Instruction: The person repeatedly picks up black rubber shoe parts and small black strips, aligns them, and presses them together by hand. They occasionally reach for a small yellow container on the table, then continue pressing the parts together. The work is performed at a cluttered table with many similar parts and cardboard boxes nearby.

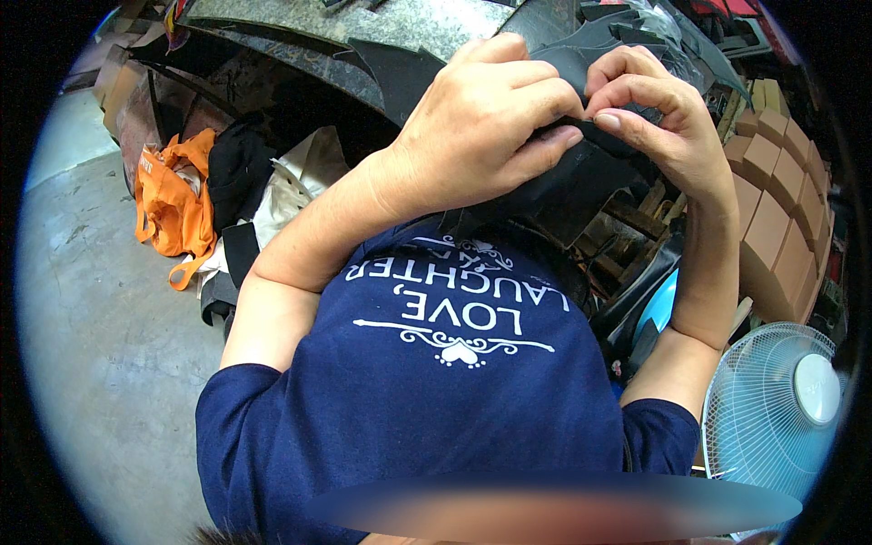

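Both my hands are raised close together in front of my chest, at the near edge of a worktable (436, 25). My left hand (495, 123) is closed, thumb and forefinger pinching the edge of a black sheet of flexible material (568, 186). Beside it, my right hand (658, 113) bends its fingers into a pinch on the same edge, the fingertips almost meeting those of the left. The sheet hangs below the hands over my lap; the exact bit between the fingertips is mostly hidden. Another black cut piece (395, 77) lies just behind my left hand.
An orange cloth bag (173, 200) hangs at the left beside black and white cloth (304, 173). To the right are stacked brown blocks or boxes (772, 200) and a light-blue fan (767, 400). Dark sheets and clear plastic (668, 32) lie at the back right.
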### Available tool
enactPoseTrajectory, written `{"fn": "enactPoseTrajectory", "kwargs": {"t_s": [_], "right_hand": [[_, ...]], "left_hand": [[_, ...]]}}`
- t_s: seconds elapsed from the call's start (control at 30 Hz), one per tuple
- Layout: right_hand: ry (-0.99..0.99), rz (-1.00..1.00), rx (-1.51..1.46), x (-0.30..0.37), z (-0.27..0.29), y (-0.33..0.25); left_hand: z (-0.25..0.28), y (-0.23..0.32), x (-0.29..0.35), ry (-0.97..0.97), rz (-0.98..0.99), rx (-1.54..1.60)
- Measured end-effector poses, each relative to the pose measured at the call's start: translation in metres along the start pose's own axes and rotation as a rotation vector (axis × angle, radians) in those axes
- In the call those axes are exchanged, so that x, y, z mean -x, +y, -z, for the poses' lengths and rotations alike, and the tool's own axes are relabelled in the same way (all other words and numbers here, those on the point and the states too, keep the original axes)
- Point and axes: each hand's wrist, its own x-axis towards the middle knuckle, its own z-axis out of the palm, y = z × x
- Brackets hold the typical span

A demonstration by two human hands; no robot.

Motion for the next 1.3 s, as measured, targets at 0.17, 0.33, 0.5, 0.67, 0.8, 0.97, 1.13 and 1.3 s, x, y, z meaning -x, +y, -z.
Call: {"fn": "enactPoseTrajectory", "kwargs": {"t_s": [0.17, 0.33, 0.5, 0.67, 0.8, 0.97, 1.13, 1.3], "right_hand": [[-0.005, -0.029, -0.086, 0.000, -0.002, 0.002], [0.105, -0.133, -0.110, 0.011, 0.000, 0.006], [0.204, -0.173, -0.149, 0.016, 0.009, 0.003], [-0.044, -0.069, 0.031, 0.009, 0.005, -0.006], [-0.035, -0.055, 0.044, 0.000, -0.001, -0.009], [-0.048, -0.019, 0.087, -0.002, -0.002, -0.007], [0.107, -0.123, -0.017, 0.006, -0.004, -0.005], [0.377, -0.137, 0.048, 0.017, -0.002, -0.008]], "left_hand": [[0.001, 0.001, 0.002, -0.009, 0.008, 0.008], [0.002, 0.000, 0.004, -0.004, 0.018, 0.028], [0.004, 0.000, 0.004, -0.018, 0.036, 0.027], [0.005, 0.002, 0.004, -0.033, 0.043, 0.024], [0.004, 0.002, 0.005, -0.034, 0.038, 0.033], [0.004, 0.001, 0.006, -0.030, 0.041, 0.033], [0.004, 0.000, 0.007, -0.035, 0.052, 0.047], [0.005, 0.000, 0.008, -0.027, 0.078, 0.040]]}}
